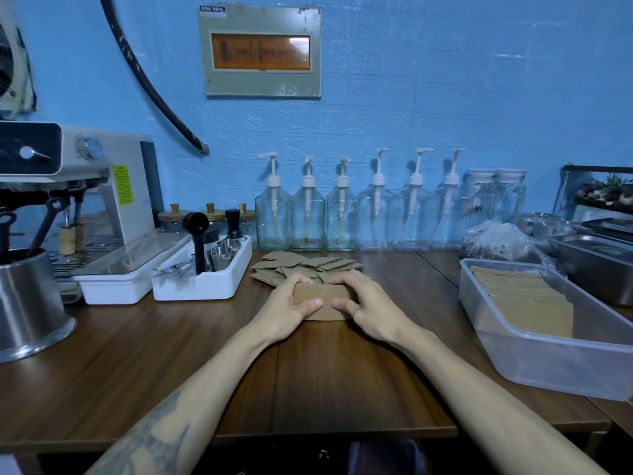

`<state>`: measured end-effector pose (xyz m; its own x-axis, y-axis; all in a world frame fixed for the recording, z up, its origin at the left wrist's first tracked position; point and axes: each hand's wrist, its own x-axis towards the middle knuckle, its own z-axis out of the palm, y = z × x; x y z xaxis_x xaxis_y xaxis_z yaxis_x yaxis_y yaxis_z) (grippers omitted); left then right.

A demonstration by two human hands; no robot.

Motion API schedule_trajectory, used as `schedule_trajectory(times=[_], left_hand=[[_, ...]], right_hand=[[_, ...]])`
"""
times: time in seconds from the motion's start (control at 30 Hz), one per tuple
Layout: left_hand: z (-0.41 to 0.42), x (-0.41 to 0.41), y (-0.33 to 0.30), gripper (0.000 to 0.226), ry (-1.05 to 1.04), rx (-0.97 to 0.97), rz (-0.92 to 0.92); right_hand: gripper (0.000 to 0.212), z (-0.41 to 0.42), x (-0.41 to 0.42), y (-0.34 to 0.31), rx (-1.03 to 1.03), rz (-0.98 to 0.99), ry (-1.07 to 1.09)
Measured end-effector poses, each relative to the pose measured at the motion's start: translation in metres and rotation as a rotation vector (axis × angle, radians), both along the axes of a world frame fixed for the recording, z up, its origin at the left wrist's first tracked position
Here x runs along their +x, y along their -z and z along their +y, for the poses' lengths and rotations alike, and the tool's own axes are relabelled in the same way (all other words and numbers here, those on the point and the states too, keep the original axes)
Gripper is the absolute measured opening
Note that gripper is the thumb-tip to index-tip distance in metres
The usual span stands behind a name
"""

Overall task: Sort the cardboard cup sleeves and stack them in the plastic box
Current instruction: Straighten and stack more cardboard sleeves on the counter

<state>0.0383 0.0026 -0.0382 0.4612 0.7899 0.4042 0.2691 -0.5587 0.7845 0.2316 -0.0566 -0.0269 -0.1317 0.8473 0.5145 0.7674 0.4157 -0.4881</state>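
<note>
A small stack of cardboard sleeves point(323, 301) lies flat on the wooden table point(137, 365), straight ahead, held between both hands. The left hand point(289, 308) curls round the stack's left end, fingers over the far edge and thumb lying on top. The right hand point(364, 308) mirrors it on the right end, its thumb tip near the left thumb tip. Both forearms reach in from below, wrists low over the wood; the left forearm bears a tattoo.

Just behind the hands a loose pile of sleeves point(305, 265) is scattered on the table. Well to the right stands the clear plastic box point(548, 365), with a row of sleeves point(524, 298) already laid overlapping inside it.

Left of the pile sits a white tray point(205, 286) holding metal cups and a black-handled tool, and beyond it a coffee machine point(102, 200). A steel pot point(30, 303) stands at the far left. A line of clear pump bottles point(342, 207) runs along the blue wall point(445, 80), under a grey panel point(262, 51). Steel pans point(596, 262) sit behind the box.
</note>
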Motion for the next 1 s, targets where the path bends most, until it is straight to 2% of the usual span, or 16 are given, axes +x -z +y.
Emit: schedule_trajectory(times=[0.2,0.37,0.47,0.63,0.8,1.0], left_hand=[[-0.003,0.000,-0.001,0.022,0.013,-0.024,-0.022],[-0.003,-0.005,-0.002,0.022,-0.021,-0.039,-0.014],[-0.002,-0.010,-0.005,0.023,-0.043,-0.015,0.035],[0.005,-0.034,-0.012,0.026,-0.091,-0.029,0.087],[0.011,-0.060,-0.007,0.025,-0.174,-0.085,-0.028],[0.015,-0.055,-0.006,0.026,-0.172,-0.029,0.039]], right_hand=[[0.033,0.001,0.005,-0.001,-0.037,0.046,0.010],[0.013,0.000,0.018,-0.003,-0.049,0.190,0.043],[0.016,0.001,0.030,-0.004,-0.052,0.251,0.120],[0.023,0.012,0.041,-0.001,-0.065,0.100,0.242],[0.023,0.025,0.043,-0.004,-0.137,-0.183,0.277],[0.027,0.049,0.033,-0.013,-0.189,-0.313,0.261]])
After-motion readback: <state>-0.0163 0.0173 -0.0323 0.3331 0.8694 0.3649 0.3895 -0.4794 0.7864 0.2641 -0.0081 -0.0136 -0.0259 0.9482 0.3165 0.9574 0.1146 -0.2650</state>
